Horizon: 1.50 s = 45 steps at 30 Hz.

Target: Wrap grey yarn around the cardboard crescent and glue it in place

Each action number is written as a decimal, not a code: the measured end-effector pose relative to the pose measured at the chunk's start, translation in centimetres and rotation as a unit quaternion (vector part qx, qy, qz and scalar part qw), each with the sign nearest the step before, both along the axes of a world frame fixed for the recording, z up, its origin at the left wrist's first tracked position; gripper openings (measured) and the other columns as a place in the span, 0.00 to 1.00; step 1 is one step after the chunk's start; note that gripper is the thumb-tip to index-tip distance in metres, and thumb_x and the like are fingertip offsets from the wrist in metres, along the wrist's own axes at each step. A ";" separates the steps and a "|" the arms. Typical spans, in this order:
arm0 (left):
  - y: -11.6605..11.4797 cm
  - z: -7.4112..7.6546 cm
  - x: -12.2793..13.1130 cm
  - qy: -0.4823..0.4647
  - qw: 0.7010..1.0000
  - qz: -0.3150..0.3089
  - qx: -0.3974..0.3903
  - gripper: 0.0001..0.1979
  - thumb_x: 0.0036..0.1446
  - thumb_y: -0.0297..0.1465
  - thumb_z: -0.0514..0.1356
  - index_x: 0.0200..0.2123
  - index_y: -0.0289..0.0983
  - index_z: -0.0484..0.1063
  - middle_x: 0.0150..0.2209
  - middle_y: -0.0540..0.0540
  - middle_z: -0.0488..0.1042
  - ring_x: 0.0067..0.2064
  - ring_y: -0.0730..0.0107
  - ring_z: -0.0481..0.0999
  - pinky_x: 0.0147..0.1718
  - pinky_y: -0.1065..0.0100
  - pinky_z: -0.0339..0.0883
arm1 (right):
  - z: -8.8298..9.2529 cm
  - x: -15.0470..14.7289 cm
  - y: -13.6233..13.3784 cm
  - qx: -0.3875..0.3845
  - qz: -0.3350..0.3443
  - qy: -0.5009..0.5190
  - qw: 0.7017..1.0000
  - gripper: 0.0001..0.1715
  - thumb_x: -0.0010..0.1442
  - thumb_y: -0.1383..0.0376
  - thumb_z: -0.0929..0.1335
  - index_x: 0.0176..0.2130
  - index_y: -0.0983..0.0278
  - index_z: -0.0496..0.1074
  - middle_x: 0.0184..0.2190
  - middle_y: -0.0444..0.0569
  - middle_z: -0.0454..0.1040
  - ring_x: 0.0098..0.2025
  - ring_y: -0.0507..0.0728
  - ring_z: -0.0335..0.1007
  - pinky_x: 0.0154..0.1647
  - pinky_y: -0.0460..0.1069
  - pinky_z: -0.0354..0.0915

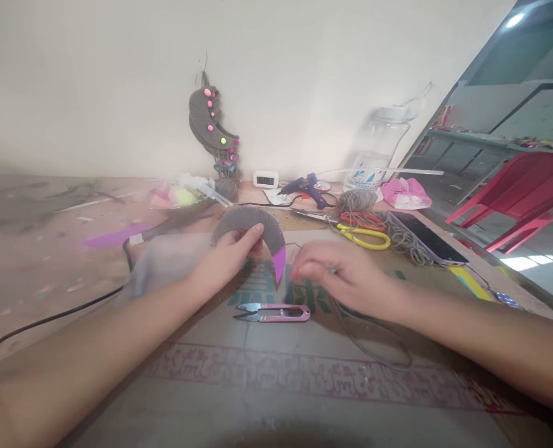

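Note:
Between the thumb and fingers of my left hand (232, 252) is a crescent (250, 218), mostly wrapped in grey yarn, its pointed purple end bare and facing down. Just right of that end, my right hand (339, 274) is closed, somewhat blurred, with its fingers curled together. A strand of grey yarn (374, 345) runs from this hand and loops over the table cover; the pinch itself is partly hidden. Below both hands lie pink thread snips (280, 313), their blades pointing left.
Behind are a glue gun (308, 188), yellow-handled scissors (364, 238), a yarn ball (357, 200), a phone (428, 236) and a clear bottle (379, 146). A decorated grey crescent (206, 121) hangs on the wall. A black cord (56, 314) crosses at left.

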State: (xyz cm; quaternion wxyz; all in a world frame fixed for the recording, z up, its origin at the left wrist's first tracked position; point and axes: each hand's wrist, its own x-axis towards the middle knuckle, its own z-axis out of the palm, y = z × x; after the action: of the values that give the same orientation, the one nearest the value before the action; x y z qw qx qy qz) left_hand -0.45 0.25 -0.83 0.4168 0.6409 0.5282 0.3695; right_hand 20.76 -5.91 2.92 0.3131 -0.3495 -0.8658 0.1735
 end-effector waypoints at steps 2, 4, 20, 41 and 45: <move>-0.1 0.1 0.0 0.019 1.000 0.000 0.009 0.27 0.54 0.57 0.52 0.28 0.38 0.72 0.32 0.48 0.77 0.37 0.62 0.74 0.38 0.67 0.63 | 0.1 -0.6 -1.3 0.047 0.066 -0.099 0.992 0.18 0.64 0.55 0.66 0.44 0.65 0.75 0.37 0.51 0.76 0.40 0.55 0.70 0.42 0.50 0.65; -0.1 0.2 0.0 0.038 0.999 0.002 0.021 0.27 0.54 0.57 0.52 0.28 0.39 0.72 0.31 0.48 0.76 0.37 0.62 0.74 0.39 0.66 0.62 | -0.1 -1.1 -2.2 0.071 0.091 -0.180 0.977 0.27 0.59 0.50 0.68 0.49 0.67 0.73 0.40 0.54 0.75 0.43 0.58 0.69 0.44 0.52 0.65; -0.4 0.6 0.0 0.097 0.995 -0.008 0.025 0.29 0.53 0.59 0.50 0.28 0.39 0.73 0.28 0.49 0.76 0.32 0.63 0.73 0.34 0.66 0.61 | -0.1 0.1 -1.1 0.250 0.038 -0.187 0.949 0.21 0.70 0.65 0.56 0.56 0.67 0.67 0.35 0.51 0.70 0.35 0.56 0.63 0.36 0.50 0.61; -1.1 1.4 0.5 0.138 0.990 -0.020 0.014 0.28 0.54 0.57 0.49 0.26 0.40 0.73 0.29 0.48 0.76 0.35 0.61 0.74 0.34 0.66 0.60 | -2.9 2.7 2.8 0.329 -0.051 -0.218 0.917 0.18 0.67 0.60 0.62 0.52 0.63 0.72 0.32 0.49 0.70 0.34 0.56 0.60 0.34 0.50 0.56; -1.3 1.6 0.5 0.140 0.990 -0.014 0.017 0.27 0.54 0.56 0.50 0.25 0.40 0.73 0.28 0.48 0.75 0.33 0.61 0.73 0.32 0.66 0.59 | -2.8 2.7 2.7 0.334 -0.056 -0.238 0.910 0.18 0.68 0.60 0.62 0.52 0.63 0.72 0.32 0.49 0.70 0.33 0.56 0.60 0.34 0.50 0.55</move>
State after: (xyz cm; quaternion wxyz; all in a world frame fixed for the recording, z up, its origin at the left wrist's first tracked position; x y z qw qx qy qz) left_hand 0.05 -1.02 0.77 0.3328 0.7005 0.5659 0.2797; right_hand 23.41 -3.20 0.10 0.2052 -0.3032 -0.9012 -0.2319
